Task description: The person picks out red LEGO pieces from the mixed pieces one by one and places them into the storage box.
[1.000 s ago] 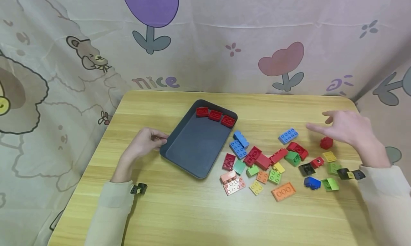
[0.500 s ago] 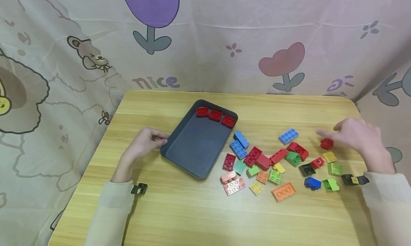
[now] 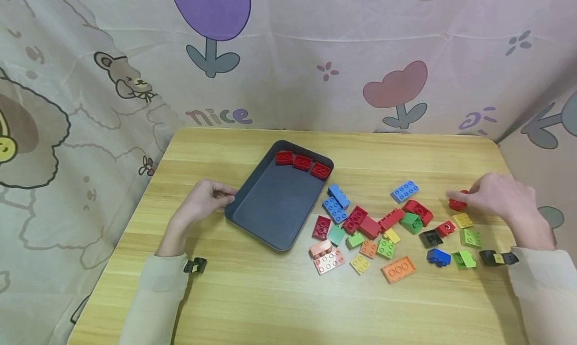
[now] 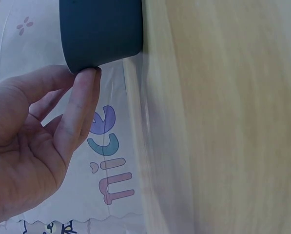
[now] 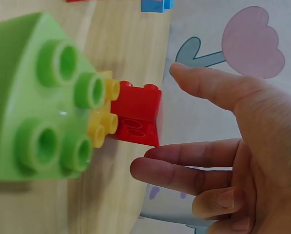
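My left hand (image 3: 204,201) pinches the dark grey tray (image 3: 266,220) at its left side; in the left wrist view, the thumb and fingertips meet at the tray's edge (image 4: 104,34). At the right of the table, my right hand (image 3: 500,195) hovers by a red toy brick (image 3: 457,204). In the right wrist view, this red brick (image 5: 138,105) stands between the spread thumb and the extended forefingers, with gaps visible; the last fingers (image 5: 218,202) are bent. Three red bricks (image 3: 302,162) lie along the tray's far end.
Loose bricks of several colours lie right of the tray, among them an orange brick (image 3: 398,270), a blue brick (image 3: 404,191) and a dark blue brick (image 3: 439,257). Close to the right hand are a yellow brick (image 3: 462,220) and a green brick (image 3: 471,238). A printed curtain (image 3: 297,99) hangs behind the table.
My right hand has moved toward the viewer and slightly right, then in over the red brick, which is now partly covered. The left hand and tray have stayed put.
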`<state>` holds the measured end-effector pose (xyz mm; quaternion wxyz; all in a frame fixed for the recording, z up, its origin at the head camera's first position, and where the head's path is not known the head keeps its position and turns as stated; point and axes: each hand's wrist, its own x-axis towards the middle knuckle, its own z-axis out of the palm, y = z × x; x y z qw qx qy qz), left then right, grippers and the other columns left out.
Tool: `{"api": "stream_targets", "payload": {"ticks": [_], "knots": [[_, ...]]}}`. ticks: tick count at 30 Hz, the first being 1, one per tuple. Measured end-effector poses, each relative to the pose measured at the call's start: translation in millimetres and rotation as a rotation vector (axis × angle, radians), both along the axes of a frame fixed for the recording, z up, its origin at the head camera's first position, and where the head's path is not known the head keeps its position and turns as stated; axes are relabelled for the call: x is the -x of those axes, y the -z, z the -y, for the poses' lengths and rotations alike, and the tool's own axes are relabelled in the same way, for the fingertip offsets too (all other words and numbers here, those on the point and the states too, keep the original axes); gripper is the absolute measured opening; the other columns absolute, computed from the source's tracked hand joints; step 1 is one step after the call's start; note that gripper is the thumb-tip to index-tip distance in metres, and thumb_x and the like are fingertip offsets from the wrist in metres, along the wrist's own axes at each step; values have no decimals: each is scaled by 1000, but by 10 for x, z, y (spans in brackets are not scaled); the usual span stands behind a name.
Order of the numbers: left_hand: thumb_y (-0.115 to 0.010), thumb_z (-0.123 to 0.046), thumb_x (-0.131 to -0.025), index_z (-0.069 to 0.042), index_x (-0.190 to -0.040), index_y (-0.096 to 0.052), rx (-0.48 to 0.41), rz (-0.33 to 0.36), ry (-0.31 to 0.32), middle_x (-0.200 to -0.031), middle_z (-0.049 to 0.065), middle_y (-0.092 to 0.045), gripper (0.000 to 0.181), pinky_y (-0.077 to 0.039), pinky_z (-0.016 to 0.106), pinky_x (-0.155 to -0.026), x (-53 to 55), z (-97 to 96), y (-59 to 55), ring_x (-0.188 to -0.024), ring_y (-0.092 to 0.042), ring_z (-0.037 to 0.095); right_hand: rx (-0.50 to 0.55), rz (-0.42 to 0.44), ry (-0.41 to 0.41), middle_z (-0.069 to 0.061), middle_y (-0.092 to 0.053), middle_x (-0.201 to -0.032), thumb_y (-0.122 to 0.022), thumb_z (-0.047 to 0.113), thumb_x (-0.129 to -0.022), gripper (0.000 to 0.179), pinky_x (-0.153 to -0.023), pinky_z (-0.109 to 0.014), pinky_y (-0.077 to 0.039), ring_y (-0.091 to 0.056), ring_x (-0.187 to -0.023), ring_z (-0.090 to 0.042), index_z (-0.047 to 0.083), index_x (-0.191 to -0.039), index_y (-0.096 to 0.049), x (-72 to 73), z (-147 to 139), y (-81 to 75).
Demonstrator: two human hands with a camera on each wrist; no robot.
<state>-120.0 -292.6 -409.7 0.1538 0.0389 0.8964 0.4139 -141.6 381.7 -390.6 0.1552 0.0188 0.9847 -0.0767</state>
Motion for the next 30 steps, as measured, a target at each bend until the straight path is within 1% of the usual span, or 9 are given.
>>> {"api": "stream_targets", "payload": {"ticks": [2,3,5,7,11,16,21,26,30], "knots": [[-67,-1,-100,8,-123,-74,2,-1,1,-112,26,-77,25,-68,29,-72,0,0,2,-83,-74,15,1,17,6,-12,-70,-79,-63,85,-85,83,-60,-45,-42,-58,-83,-33,5,-99,-83,-10,4,17],[-67,-1,-100,8,-123,-74,3,-1,1,-112,26,-77,25,-68,29,-72,-1,-1,1,-83,-74,15,2,28,7,-7,-64,-73,-63,84,-85,81,-60,-43,-40,-56,-81,-31,7,-95,-83,-13,8,24],[-68,-1,-100,8,-122,-74,4,-3,0,-112,26,-77,25,-68,29,-72,-7,-5,-7,-83,-74,14,6,36,4,-1,-54,-66,-64,83,-85,75,-60,-40,-37,-54,-79,-28,10,-89,-83,-23,18,39],[-68,-1,-100,8,-122,-74,4,-4,0,-112,26,-77,25,-68,30,-72,-13,-12,-14,-83,-74,14,13,41,-4,1,-48,-63,-63,82,-87,71,-61,-39,-34,-52,-75,-26,13,-80,-80,-28,26,49],[-69,-1,-100,8,-122,-74,1,-8,0,-112,27,-77,25,-68,31,-73,-22,-23,-29,-83,-74,16,35,40,-16,3,-44,-60,-66,77,-89,64,-60,-35,-29,-47,-70,-22,17,-69,-73,-37,52,63],[-69,-2,-100,9,-121,-74,1,-13,3,-112,27,-76,24,-69,33,-74,-15,-28,-33,-85,-74,17,48,24,-37,3,-41,-60,-71,69,-90,56,-55,-31,-26,-44,-68,-21,17,-72,-75,-28,62,75],[-68,-1,-100,8,-122,-74,8,-10,2,-113,26,-76,25,-69,34,-74,-8,-23,-27,-84,-73,15,49,5,-66,3,-40,-63,-72,61,-92,45,-55,-31,-24,-44,-68,-21,18,-77,-75,-15,53,87],[-68,-1,-100,8,-122,-74,6,-10,1,-113,27,-76,25,-69,34,-74,-12,-25,-20,-82,-72,13,59,8,-80,5,-39,-61,-73,55,-93,41,-55,-31,-23,-42,-66,-19,20,-72,-71,-9,57,95],[-69,-2,-100,9,-122,-74,0,-7,1,-114,28,-76,25,-69,34,-74,-15,-27,-23,-84,-73,15,61,8,-86,5,-39,-61,-74,51,-93,38,-55,-31,-23,-42,-66,-19,20,-72,-71,-5,58,103]]}}
